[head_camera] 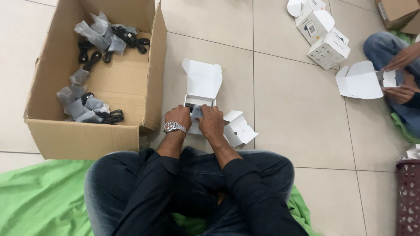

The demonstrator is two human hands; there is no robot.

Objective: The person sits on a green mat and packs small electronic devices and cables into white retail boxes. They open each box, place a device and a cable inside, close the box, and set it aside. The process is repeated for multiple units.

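My crossed legs in dark jeans (pixel 192 192) fill the bottom of the view, resting on a green cloth (pixel 39 196) spread over the tiled floor (pixel 297 109). Just past my knees, my left hand (pixel 178 117), with a metal watch (pixel 174 127) on the wrist, and my right hand (pixel 211 122) come together over a small white box (pixel 202 89) that stands open on the floor, its lid flap upright behind them. Both hands are curled around a small grey bagged item (pixel 197 112) pinched between them at the mouth of the box; how much of it sits inside I cannot tell. Touching my right hand lies a second white box (pixel 239 129), tipped on its side with its flap open. To my left stands a big cardboard carton (pixel 127 83) holding more grey bags and black cables (pixel 111 117). As I judge it, the bag could snag on the box's edge and tip the light box over, or my right wrist could knock the box beside it. Farther off to the right, another person's hands (pixel 400 76) work on an open white box (pixel 361 81), with more white boxes (pixel 323 37) behind.
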